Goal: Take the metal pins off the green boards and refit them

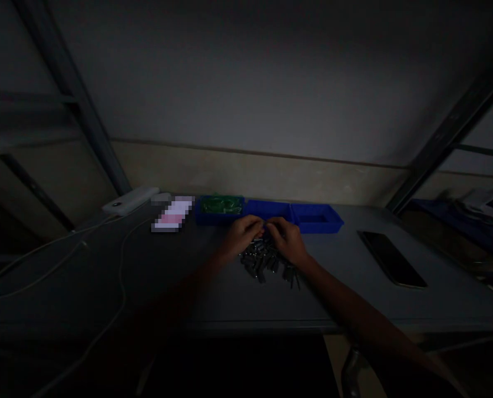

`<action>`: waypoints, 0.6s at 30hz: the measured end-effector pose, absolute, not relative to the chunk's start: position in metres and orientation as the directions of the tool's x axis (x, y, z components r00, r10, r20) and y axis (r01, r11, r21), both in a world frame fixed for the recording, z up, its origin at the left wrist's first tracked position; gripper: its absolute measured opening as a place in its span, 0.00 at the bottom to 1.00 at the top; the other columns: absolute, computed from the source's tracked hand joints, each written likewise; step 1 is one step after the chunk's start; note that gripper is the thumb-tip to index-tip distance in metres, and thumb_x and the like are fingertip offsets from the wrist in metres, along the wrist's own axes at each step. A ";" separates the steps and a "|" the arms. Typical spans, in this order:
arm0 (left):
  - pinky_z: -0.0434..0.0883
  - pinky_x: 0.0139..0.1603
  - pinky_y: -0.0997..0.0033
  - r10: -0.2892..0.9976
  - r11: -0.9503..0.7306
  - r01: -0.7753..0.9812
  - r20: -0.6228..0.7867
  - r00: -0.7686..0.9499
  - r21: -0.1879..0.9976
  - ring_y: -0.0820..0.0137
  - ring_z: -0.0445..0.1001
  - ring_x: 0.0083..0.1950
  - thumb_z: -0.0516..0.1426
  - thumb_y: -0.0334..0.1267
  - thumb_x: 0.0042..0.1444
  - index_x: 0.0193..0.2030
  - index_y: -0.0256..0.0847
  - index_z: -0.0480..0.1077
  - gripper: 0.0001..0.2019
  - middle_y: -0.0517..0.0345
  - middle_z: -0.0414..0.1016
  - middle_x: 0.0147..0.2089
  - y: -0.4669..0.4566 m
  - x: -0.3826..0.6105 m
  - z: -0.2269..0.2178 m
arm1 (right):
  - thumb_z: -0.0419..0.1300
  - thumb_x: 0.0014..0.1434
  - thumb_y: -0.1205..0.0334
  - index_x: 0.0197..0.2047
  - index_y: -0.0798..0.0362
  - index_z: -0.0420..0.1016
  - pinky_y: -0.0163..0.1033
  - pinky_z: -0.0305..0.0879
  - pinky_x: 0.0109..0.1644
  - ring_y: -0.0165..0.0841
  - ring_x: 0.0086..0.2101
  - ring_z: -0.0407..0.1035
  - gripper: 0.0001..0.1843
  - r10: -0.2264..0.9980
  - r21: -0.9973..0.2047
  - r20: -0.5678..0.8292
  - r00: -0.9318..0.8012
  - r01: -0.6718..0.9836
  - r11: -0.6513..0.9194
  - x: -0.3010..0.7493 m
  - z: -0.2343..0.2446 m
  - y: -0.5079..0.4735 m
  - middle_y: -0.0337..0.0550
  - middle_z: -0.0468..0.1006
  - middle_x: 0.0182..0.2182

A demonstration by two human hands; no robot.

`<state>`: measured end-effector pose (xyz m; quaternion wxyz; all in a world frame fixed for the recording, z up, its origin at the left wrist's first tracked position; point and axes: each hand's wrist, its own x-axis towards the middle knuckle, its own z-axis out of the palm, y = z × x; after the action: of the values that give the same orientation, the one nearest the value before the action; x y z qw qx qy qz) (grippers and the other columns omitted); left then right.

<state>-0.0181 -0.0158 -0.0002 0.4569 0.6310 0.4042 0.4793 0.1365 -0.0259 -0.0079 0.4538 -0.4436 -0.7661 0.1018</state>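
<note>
Both hands meet above a pile of small dark metal parts (265,264) lying on the grey table (213,287). My left hand (243,233) has its fingers curled together, pinching at something small that I cannot make out. My right hand (287,239) is curled the same way, its fingertips touching the left hand's. Just behind the hands stands a row of blue bins (315,218); the left bin (220,208) holds green pieces.
A black phone (391,258) lies flat to the right. At the back left sit a white power bank (129,200) with a white cable (105,249) trailing over the table, and a pinkish blurred item (172,214). Metal frame posts rise on both sides.
</note>
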 end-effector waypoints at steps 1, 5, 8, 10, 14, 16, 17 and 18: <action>0.67 0.29 0.75 0.949 -0.262 0.103 0.237 0.206 0.960 0.74 0.70 0.28 0.55 0.43 0.51 0.34 0.35 0.68 0.11 0.60 0.71 0.26 -0.015 -0.019 -0.002 | 0.51 0.60 0.56 0.41 0.54 0.70 0.35 0.66 0.34 0.31 0.28 0.71 0.13 0.773 -0.542 0.598 -0.212 0.603 0.585 0.138 -0.008 -0.026 0.42 0.77 0.28; 0.62 0.25 0.76 0.952 -0.277 0.221 0.237 0.194 0.935 0.75 0.64 0.24 0.51 0.47 0.54 0.29 0.36 0.67 0.15 0.62 0.66 0.23 -0.013 -0.020 -0.006 | 0.52 0.60 0.57 0.45 0.55 0.68 0.34 0.64 0.33 0.31 0.27 0.69 0.13 0.760 -0.452 0.577 -0.299 0.658 0.602 0.142 -0.008 -0.025 0.40 0.75 0.26; 0.59 0.25 0.76 0.946 -0.308 0.285 0.262 0.189 0.908 0.75 0.62 0.24 0.49 0.48 0.55 0.24 0.38 0.64 0.17 0.63 0.63 0.21 -0.013 -0.021 -0.006 | 0.51 0.60 0.58 0.44 0.54 0.69 0.34 0.64 0.36 0.31 0.30 0.71 0.12 0.751 -0.395 0.564 -0.344 0.686 0.611 0.145 -0.008 -0.025 0.43 0.76 0.30; 0.59 0.25 0.75 0.946 -0.316 0.318 0.272 0.176 0.894 0.74 0.62 0.24 0.48 0.49 0.55 0.22 0.38 0.63 0.18 0.63 0.63 0.20 -0.014 -0.021 -0.004 | 0.50 0.61 0.58 0.43 0.54 0.69 0.35 0.64 0.38 0.32 0.32 0.71 0.12 0.747 -0.368 0.559 -0.359 0.700 0.612 0.146 -0.008 -0.024 0.43 0.77 0.32; 0.60 0.28 0.74 0.939 -0.337 0.348 0.284 0.195 0.875 0.73 0.65 0.26 0.49 0.48 0.55 0.24 0.38 0.65 0.17 0.62 0.65 0.21 -0.017 -0.021 0.001 | 0.48 0.62 0.58 0.40 0.54 0.70 0.35 0.64 0.39 0.33 0.34 0.72 0.13 0.750 -0.346 0.550 -0.367 0.718 0.605 0.146 -0.009 -0.024 0.45 0.77 0.33; 0.61 0.29 0.74 0.934 -0.340 0.335 0.273 0.231 0.879 0.72 0.67 0.27 0.50 0.46 0.54 0.27 0.38 0.67 0.14 0.62 0.67 0.23 -0.018 -0.022 0.004 | 0.47 0.63 0.58 0.38 0.53 0.70 0.34 0.64 0.38 0.32 0.33 0.72 0.13 0.750 -0.344 0.550 -0.368 0.719 0.604 0.146 -0.009 -0.024 0.44 0.77 0.32; 0.62 0.30 0.74 0.933 -0.334 0.324 0.261 0.248 0.885 0.72 0.68 0.28 0.51 0.45 0.54 0.29 0.38 0.68 0.12 0.62 0.68 0.23 -0.018 -0.022 0.005 | 0.46 0.63 0.58 0.38 0.53 0.70 0.34 0.63 0.38 0.32 0.33 0.71 0.13 0.748 -0.344 0.552 -0.368 0.717 0.606 0.146 -0.008 -0.024 0.44 0.77 0.32; 0.62 0.30 0.74 0.932 -0.328 0.313 0.251 0.262 0.891 0.71 0.68 0.29 0.52 0.44 0.53 0.31 0.38 0.69 0.11 0.62 0.69 0.24 -0.019 -0.023 0.006 | 0.46 0.63 0.59 0.38 0.53 0.70 0.34 0.63 0.38 0.32 0.33 0.71 0.14 0.747 -0.344 0.554 -0.367 0.716 0.607 0.146 -0.008 -0.024 0.44 0.76 0.31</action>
<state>-0.0228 -0.0188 0.0058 0.3728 0.7013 0.4437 0.4151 0.1465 -0.0239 -0.0082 0.3471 -0.4427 -0.8265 0.0224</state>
